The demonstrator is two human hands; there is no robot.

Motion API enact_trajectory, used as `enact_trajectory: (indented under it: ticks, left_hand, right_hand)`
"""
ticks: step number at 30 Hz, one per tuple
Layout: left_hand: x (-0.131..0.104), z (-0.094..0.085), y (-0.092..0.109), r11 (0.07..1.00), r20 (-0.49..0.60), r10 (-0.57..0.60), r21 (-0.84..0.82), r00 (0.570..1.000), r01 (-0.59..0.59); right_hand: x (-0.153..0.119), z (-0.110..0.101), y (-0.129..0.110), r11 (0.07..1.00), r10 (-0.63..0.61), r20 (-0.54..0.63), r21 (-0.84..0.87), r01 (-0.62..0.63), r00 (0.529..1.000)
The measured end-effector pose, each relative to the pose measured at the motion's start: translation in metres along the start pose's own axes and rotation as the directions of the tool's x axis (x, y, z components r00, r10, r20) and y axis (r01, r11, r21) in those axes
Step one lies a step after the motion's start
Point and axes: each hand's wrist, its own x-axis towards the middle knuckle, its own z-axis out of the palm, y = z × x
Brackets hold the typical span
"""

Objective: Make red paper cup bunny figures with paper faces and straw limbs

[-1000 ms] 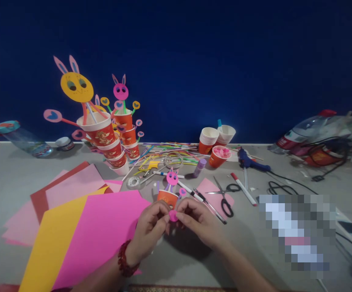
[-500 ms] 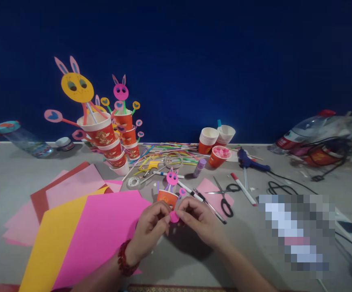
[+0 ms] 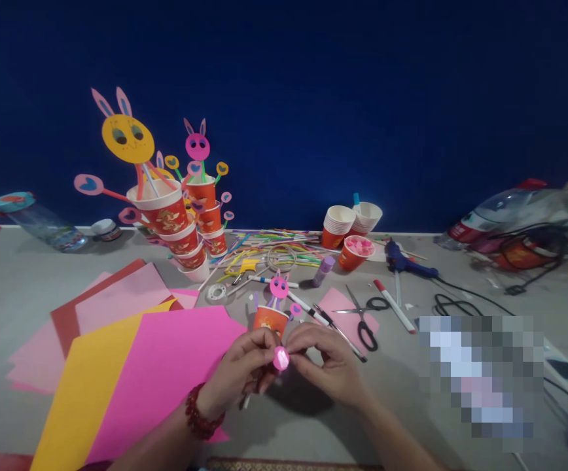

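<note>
A small pink paper circle (image 3: 278, 364) is pinched at its left edge by my left hand (image 3: 242, 369), which wears a red beaded bracelet. It bears a bright whitish patch, tape or glare, I cannot tell which. My right hand (image 3: 328, 363) has thumb and forefinger closed at the circle's right edge. The tip of a thin pale stick (image 3: 247, 401) pokes out under my left hand. Just beyond my fingers stands an orange paper cup (image 3: 270, 318) with a pink paper bunny head (image 3: 279, 287) on purple stems.
Coloured paper sheets (image 3: 166, 366) lie on the left, with stacked bunny cups (image 3: 171, 219) behind. Scissors (image 3: 362, 320), pens, a purple glue stick (image 3: 323, 271) and a roll of tape (image 3: 216, 292) surround the middle. A blue glue gun (image 3: 409, 265) with its cord lies right, near a bottle (image 3: 490, 216).
The pink circle has tilted and moved slightly down, and a whitish patch now shows on it. My right fingers have shifted a little; a stick end appears below my left hand.
</note>
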Motion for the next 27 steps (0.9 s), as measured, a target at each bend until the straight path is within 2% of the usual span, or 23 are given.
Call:
enact_trajectory:
  ticks: [3,7,9,11,13,15,18,20,27]
  left_hand:
    - [0.001,0.000,0.000,1.000,0.000,-0.024,-0.001,1.000,0.024]
    - [0.000,0.001,0.000,1.000,0.010,0.004,0.002,1.000,-0.004]
    - [-0.001,0.002,0.000,0.998,-0.001,0.058,0.026,0.998,-0.058]
    - [-0.003,0.002,0.001,0.980,-0.031,0.174,0.107,0.984,-0.170]
    - [-0.005,0.002,0.001,0.908,-0.036,0.357,0.249,0.934,-0.337]
    - [-0.007,0.002,0.001,0.774,0.013,0.524,0.410,0.852,-0.482]
    - [-0.009,0.000,0.001,0.573,0.115,0.647,0.580,0.754,-0.580]
    - [-0.009,0.000,0.000,0.500,0.166,0.665,0.625,0.728,-0.599]
    - [-0.010,0.001,0.000,0.392,0.235,0.685,0.679,0.689,-0.621]
  right_hand:
    - [0.001,-0.001,0.002,0.996,-0.072,0.006,-0.044,0.072,0.997]
    - [0.001,-0.003,0.003,0.980,-0.181,0.022,-0.086,0.182,0.983]
    - [0.001,-0.005,0.003,0.963,-0.238,0.043,-0.120,0.242,0.970]
    - [0.001,-0.007,0.002,0.945,-0.271,0.070,-0.172,0.279,0.960]
    - [0.000,-0.009,0.001,0.929,-0.281,0.089,-0.223,0.294,0.956]
    - [0.000,-0.010,0.002,0.916,-0.293,0.096,-0.257,0.308,0.951]
    - [0.000,-0.010,0.002,0.901,-0.319,0.097,-0.279,0.333,0.943]
    - [0.000,-0.010,0.002,0.897,-0.321,0.092,-0.289,0.334,0.943]
    - [0.001,-0.010,0.000,0.892,-0.333,0.089,-0.292,0.344,0.939]
